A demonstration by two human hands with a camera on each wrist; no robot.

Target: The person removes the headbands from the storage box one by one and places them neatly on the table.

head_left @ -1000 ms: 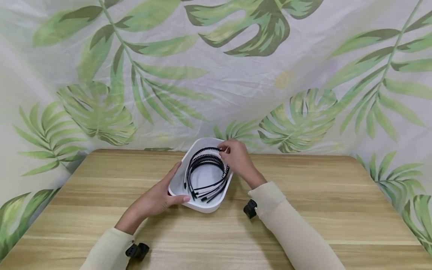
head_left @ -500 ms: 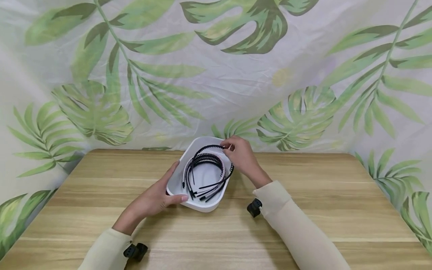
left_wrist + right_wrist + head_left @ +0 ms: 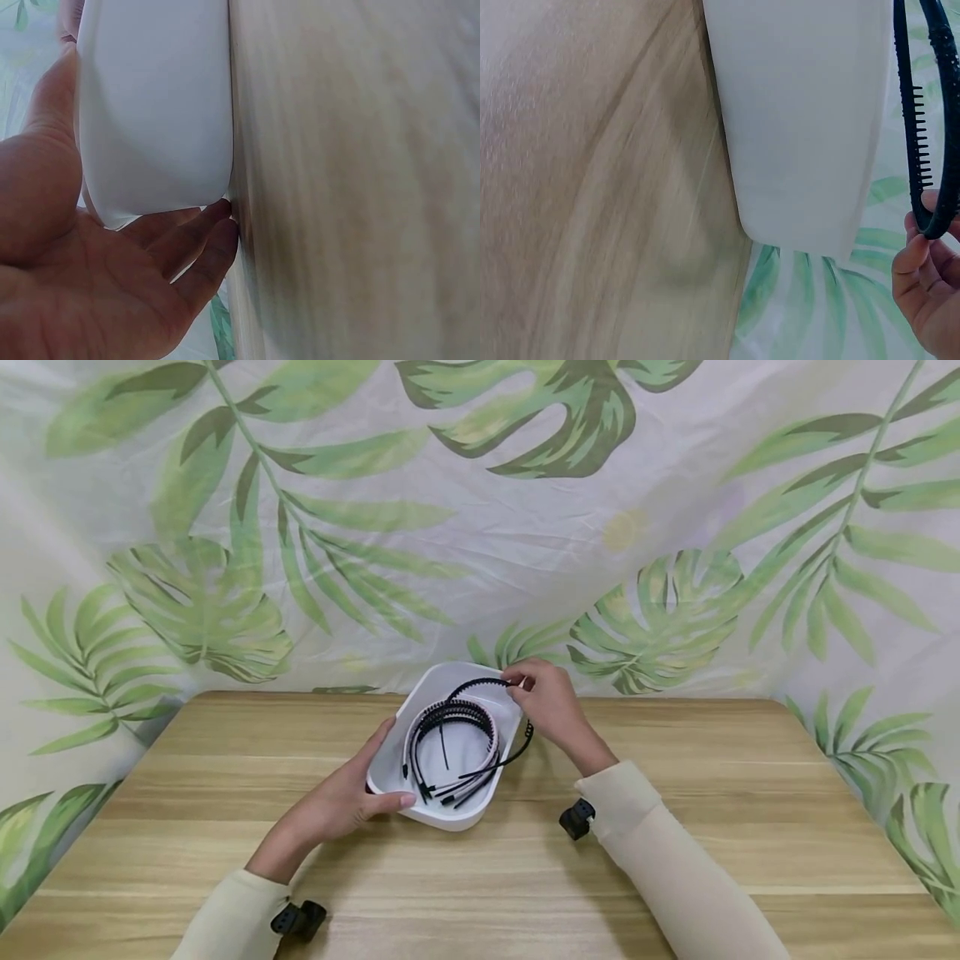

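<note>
Black headband (image 3: pixel 480 682) arches over the white container (image 3: pixel 457 824) and past its right rim in my head view, pinched by the right hand (image 3: pixel 547 700), its ends near the other headbands (image 3: pixel 456 722). The left hand (image 3: pixel 339 806) grips the container, thumb over the rim, presumably to steady it. My left wrist view shows fingers against the container's wall; my right wrist view, fingertips holding the headband's curve, likely to clear the others.
</note>
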